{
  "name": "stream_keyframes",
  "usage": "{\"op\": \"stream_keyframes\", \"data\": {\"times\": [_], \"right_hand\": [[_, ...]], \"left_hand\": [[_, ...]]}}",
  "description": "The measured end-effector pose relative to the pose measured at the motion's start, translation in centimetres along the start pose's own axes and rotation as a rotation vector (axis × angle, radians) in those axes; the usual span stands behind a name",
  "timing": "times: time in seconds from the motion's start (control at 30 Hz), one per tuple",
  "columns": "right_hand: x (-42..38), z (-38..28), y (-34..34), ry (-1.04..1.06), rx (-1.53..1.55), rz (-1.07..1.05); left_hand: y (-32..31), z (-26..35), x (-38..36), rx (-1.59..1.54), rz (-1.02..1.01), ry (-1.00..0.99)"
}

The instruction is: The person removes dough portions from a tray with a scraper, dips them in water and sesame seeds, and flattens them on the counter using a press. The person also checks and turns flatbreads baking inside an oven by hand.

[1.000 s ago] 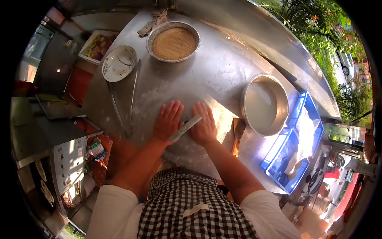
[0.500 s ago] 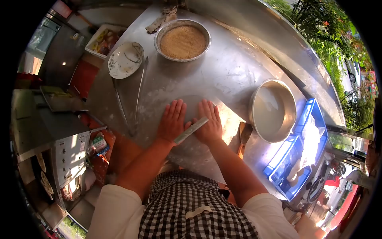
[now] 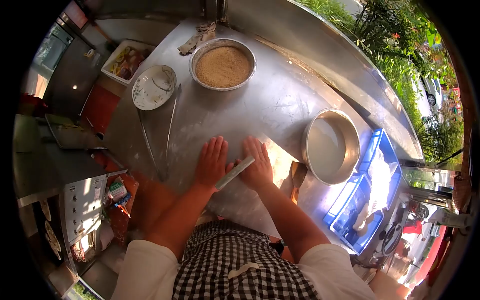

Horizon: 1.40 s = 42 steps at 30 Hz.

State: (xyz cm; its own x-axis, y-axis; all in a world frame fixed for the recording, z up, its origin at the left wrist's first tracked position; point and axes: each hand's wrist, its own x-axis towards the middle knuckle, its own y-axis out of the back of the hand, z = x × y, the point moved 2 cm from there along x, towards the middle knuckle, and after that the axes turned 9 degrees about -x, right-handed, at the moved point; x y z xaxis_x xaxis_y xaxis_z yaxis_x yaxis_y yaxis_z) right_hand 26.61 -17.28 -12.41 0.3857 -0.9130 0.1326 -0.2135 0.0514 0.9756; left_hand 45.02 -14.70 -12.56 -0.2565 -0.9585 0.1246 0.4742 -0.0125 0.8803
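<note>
My left hand lies palm down on the metal worktop, its fingers stretched forward and side by side. Close beside it, my right hand is flat in the same way, fingers extended. A narrow, flat greyish strip slants across the gap between the hands, from near my left wrist to the base of my right thumb, and overlaps both thumbs in this view. I cannot tell whether the thumbs grip it. Whatever lies under the palms is hidden.
Ahead stands a metal bowl of brown granules; a patterned white plate and long metal tongs are left of it. On the right are a basin of whitish liquid, a wooden-handled scraper and blue crates.
The view has tilted up a little, so the tabletop items and my hands appear lower. Both hands keep the same flat pose beside the strip.
</note>
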Motion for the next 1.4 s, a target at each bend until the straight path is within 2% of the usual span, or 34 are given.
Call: {"op": "stream_keyframes", "data": {"times": [0.37,0.47,0.5,0.63,0.73,0.8,1.4], "right_hand": [[0.1,-0.1,-0.2,-0.009,-0.077,-0.136],[-0.8,-1.1,0.4,-0.109,-0.003,-0.124],[-1.5,-1.3,0.1,-0.111,0.01,-0.045],[-1.2,-0.5,-0.6,-0.045,-0.052,-0.082],[-1.6,-1.2,-0.8,-0.131,-0.016,-0.117],[-2.9,-1.6,-0.4,-0.118,0.003,-0.013],[-3.1,-1.0,0.4,-0.127,0.03,-0.111]], "left_hand": [[-0.4,-0.3,-0.3,0.002,0.067,-0.029],[-0.6,0.0,-1.4,-0.013,0.063,-0.027],[-0.4,0.2,-1.2,-0.02,0.05,-0.023],[-0.3,0.4,-0.7,0.069,0.026,0.017],[-0.8,-0.2,-1.2,-0.012,0.068,0.001],[-0.6,-0.1,-1.5,-0.013,0.067,-0.002],[0.3,-0.3,-2.7,0.102,-0.029,0.01]]}}
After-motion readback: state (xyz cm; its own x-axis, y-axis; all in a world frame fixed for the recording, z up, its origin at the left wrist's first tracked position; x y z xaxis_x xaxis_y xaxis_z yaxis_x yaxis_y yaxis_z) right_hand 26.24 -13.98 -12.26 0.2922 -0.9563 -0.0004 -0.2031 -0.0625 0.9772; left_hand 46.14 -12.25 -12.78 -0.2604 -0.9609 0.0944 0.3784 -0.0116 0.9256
